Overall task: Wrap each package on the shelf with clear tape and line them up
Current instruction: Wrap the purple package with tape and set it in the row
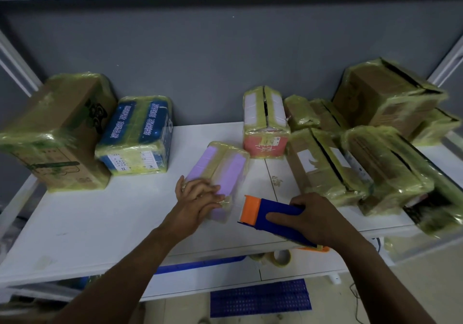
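A small purple package (223, 171) wrapped in yellowish clear tape lies in the middle of the white shelf (100, 218). My left hand (198, 196) rests flat on its near end, fingers straight, pressing the tape down. Just right of the package, my right hand (305, 216) grips a blue and orange tape dispenser (265, 213), its orange head pointing at the package's near corner. Along the back left stand a large taped cardboard box (57, 133) and a blue taped package (137, 135).
A red-fronted taped package (265, 125) stands at the back centre. Several taped cardboard packages (363, 153) crowd the right side of the shelf, some stacked. A roll of tape (280, 258) lies below the shelf edge. A blue grid mat (260, 298) is on the floor.
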Demonstrator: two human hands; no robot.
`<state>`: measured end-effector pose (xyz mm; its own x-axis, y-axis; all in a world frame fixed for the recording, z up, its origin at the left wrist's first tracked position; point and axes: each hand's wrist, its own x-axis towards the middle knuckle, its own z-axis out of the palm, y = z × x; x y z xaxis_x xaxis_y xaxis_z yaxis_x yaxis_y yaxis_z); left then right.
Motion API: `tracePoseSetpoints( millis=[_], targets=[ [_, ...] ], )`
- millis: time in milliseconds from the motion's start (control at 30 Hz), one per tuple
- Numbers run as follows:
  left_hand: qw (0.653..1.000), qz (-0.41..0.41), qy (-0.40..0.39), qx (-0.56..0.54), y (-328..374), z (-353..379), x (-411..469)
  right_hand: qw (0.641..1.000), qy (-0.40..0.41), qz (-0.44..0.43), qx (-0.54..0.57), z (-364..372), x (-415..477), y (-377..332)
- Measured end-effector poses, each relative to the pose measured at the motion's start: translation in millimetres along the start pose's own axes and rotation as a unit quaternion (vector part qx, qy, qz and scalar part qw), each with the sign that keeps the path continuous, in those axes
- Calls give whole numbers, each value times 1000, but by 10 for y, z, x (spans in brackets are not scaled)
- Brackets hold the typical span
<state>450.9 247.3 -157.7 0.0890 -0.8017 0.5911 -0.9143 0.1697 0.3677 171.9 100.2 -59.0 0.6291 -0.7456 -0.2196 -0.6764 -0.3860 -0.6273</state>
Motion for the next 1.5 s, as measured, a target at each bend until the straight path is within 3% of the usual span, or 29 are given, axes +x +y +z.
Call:
tracePoseSetpoints(
  millis=[167,400,800,1500],
  targets=[
    [1000,-12,-4,-6,-56,17,-34,1000,12,9,-19,-36,2,112],
    [987,-151,27,-42,122,178,-88,996,24,18,-83,139,202,143],
    [983,-146,108,-21,124,378,-41,989,23,12,-148,547,481,14],
    [976,-180,79,-98,150,335,-31,973,88,-5,-214,738,360,-121]
  ],
)
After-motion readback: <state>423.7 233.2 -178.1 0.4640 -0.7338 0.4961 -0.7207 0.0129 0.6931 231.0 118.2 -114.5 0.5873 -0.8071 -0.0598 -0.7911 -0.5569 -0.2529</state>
